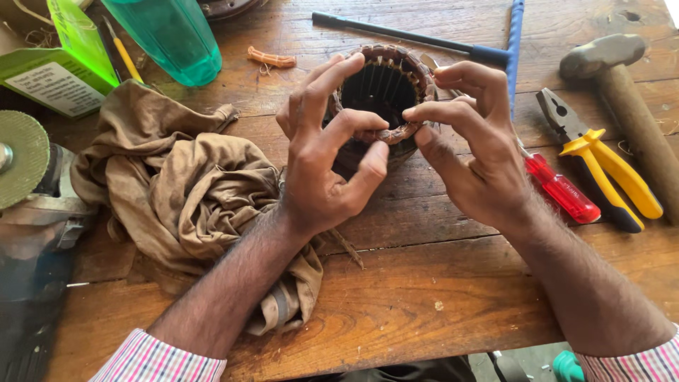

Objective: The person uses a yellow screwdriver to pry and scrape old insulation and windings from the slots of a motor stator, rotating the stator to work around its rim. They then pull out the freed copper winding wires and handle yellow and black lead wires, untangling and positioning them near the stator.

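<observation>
- Where the plank desk [438, 283] meets the far left edge, a round green abrasive disc [20, 159] sits on a grey metal power tool [35, 233], only partly in view.
- Upper left: a bright green carton [60, 60] with a white printed label on its near face, its translucent green flap raised; a yellow-handled slim tool [124, 53] lies just beside it.
- Next right, a translucent teal plastic bottle [173, 35], smooth-sided, its upper part cut off by the frame.
- Below these, a crumpled brown cloth [184, 191], soft, creased and stained, spreads across the desk and passes under the left forearm.
- A short orange ribbed piece [271, 58] lies on the bare wood beyond the cloth.
- Left hand [322, 163]: fingers curled in a pinch, thumb and forefinger closed on the near rim of the stator.
- Centre: motor stator [382, 95], a dark slotted ring with copper-brown bound windings around its top, resting on the desk between both hands.
- Right hand [470, 152]: fingertips brought narrowly together on the winding at the same near rim, just beside the left fingertips.
- Behind the right hand, a black rod joining a blue T-shaped handle [515, 49].
- A screwdriver with a glossy red handle [562, 189] lies partly hidden under the right hand.
- Pliers [601, 166] with yellow and black grips and grey steel jaws.
- Far right, a hammer [622, 92] with a dull metal head and worn wooden shaft.
</observation>
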Demonstrator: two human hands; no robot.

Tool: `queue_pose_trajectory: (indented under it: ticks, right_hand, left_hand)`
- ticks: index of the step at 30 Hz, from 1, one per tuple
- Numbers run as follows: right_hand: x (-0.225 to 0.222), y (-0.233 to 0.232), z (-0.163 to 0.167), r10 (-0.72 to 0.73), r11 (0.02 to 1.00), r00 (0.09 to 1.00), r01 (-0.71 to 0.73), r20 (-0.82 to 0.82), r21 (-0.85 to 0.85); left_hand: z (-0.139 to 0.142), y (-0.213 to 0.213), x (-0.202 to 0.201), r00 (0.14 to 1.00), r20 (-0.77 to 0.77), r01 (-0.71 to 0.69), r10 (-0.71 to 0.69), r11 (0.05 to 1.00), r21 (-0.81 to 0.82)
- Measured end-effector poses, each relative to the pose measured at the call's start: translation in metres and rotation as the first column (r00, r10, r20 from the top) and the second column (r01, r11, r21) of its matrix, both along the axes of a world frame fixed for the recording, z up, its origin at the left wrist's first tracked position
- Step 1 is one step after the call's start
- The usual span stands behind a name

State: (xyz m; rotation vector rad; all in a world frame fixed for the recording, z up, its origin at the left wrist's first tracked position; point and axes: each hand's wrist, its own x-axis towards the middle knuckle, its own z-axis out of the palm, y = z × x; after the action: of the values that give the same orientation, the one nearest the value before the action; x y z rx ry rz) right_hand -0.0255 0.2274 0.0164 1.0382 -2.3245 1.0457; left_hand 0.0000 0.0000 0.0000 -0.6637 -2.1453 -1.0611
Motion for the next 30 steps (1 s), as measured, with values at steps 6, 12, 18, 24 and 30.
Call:
queue_pose_trajectory:
  ticks: [6,12,18,24,30]
  right_hand:
    - [-0.005,-0.002,-0.004,0.058,0.998,0.997,-0.057,0.045,-0.024]
    - [-0.013,-0.001,-0.01,0.093,0.995,0.989,-0.097,-0.119,-0.026]
    - [-0.032,0.048,-0.005,-0.297,0.951,0.93,0.308,-0.218,0.018]
    - [-0.045,0.069,-0.009,-0.529,0.835,0.842,0.493,0.108,0.245]
    - [-0.047,0.065,-0.014,-0.527,0.799,0.848,0.472,0.056,0.373]
  left_hand:
    - [-0.003,0.003,-0.004,0.999,0.019,0.031,-0.031,0.999,-0.003]
    - [-0.001,0.005,0.006,0.988,0.135,0.063,-0.071,0.996,0.056]
    - [-0.002,0.011,0.008,0.984,0.158,0.058,-0.076,0.992,0.111]
    - [0.006,0.014,0.013,0.964,0.232,0.084,-0.127,0.979,0.187]
    - [0.004,0.012,0.014,0.966,0.225,0.086,-0.13,0.977,0.197]
